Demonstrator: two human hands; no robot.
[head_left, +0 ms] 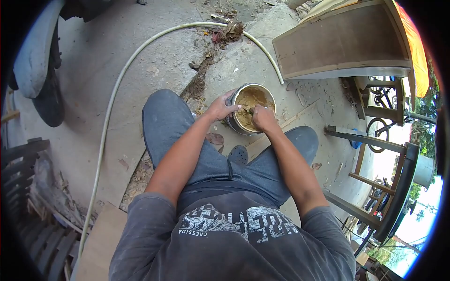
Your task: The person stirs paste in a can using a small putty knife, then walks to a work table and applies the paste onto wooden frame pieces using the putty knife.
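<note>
Between my knees stands a round bucket [271,93] with a pale rim, holding a thick yellow-brown paste [251,97] that is smeared up its inner wall. My left hand [221,108] grips the bucket's rim on the left side, thumb over the edge and fingers along the outer wall. Over the paste, inside the rim, my right hand [264,118] is closed around a small tool [251,112]. Only a short dark end of it shows, so its kind is hidden by my fingers and the paste.
A pale hose [114,100] curves over the cracked concrete floor. Upper right stands a wooden cabinet-like piece [344,42]; dark wooden frames [370,139] are at right. Wooden slats [21,192] lie at left, below a vehicle's wheel [49,100]. A clog [239,154] shows below the bucket.
</note>
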